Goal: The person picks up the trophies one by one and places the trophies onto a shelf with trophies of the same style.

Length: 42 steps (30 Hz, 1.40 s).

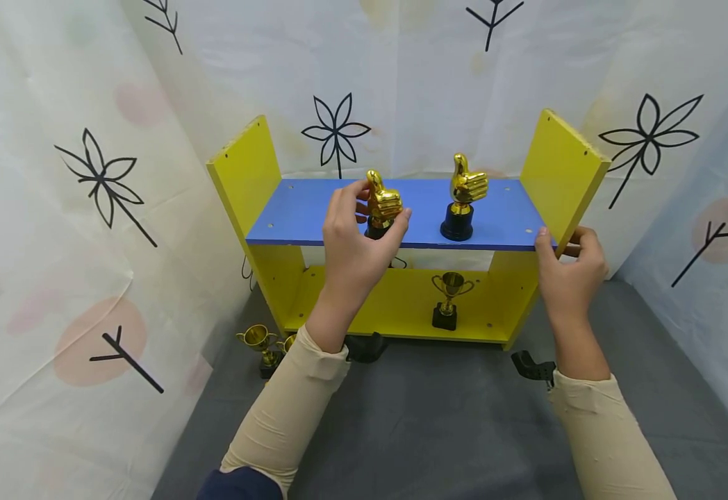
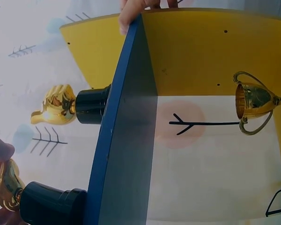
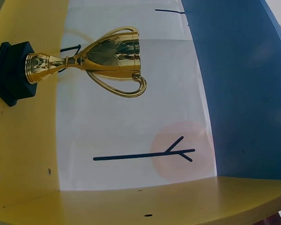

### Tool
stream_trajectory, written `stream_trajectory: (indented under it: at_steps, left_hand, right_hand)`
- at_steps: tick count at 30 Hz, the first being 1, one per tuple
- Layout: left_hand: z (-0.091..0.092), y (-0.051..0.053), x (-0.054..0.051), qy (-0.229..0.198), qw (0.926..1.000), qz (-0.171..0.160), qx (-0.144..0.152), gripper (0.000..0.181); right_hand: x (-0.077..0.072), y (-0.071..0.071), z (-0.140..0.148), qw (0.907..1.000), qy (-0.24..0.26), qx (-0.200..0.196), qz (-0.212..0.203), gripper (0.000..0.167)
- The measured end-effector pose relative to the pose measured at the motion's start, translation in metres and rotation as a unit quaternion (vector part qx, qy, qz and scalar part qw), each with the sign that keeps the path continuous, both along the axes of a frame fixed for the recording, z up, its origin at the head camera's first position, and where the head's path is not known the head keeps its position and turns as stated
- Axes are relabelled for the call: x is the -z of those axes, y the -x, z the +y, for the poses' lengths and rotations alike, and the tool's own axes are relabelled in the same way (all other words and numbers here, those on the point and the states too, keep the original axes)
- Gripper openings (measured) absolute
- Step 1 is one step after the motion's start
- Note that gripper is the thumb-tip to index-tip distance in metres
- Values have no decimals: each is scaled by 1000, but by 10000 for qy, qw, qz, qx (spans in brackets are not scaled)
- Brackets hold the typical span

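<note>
In the head view, the left hand grips a gold thumbs-up trophy by its gold part, thumb on one side and fingers on the other. Its black base meets the blue shelf's edge in the left wrist view. To the right, a second thumbs-up trophy stands upright on the blue shelf. The right hand holds the shelf unit's right yellow side panel, its thumb at the blue shelf's front corner and its fingers behind the panel.
A gold cup trophy stands on the lower yellow shelf. On the grey floor, at the unit's left, are another cup trophy and part of one more, half hidden by the left arm. Patterned white cloth hangs behind.
</note>
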<state>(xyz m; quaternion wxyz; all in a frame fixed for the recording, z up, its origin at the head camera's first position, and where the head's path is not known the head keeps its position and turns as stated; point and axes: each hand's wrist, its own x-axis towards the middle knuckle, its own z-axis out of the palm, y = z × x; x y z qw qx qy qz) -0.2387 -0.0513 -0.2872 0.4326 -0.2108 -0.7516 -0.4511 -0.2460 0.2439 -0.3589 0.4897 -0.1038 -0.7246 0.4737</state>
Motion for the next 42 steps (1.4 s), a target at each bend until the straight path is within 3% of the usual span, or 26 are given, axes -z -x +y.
stream_trajectory:
  at_steps: [12, 21, 33, 42]
  left_hand:
    - [1, 8, -1, 7, 9999, -100, -15, 57]
    - [2, 12, -2, -60, 9997, -246, -17, 59]
    - [3, 16, -3, -83, 9991, -420, 25, 61]
    - [3, 22, -3, -109, 9989, -458, -7, 62]
  right_hand:
    - [-8, -7, -9, 10000, 3, -17, 79, 32]
    - [6, 5, 6, 9999, -63, -54, 78, 37]
    - [8, 3, 8, 9995, -93, -263, 171, 40]
    - [8, 6, 8, 9997, 4, -178, 187, 36]
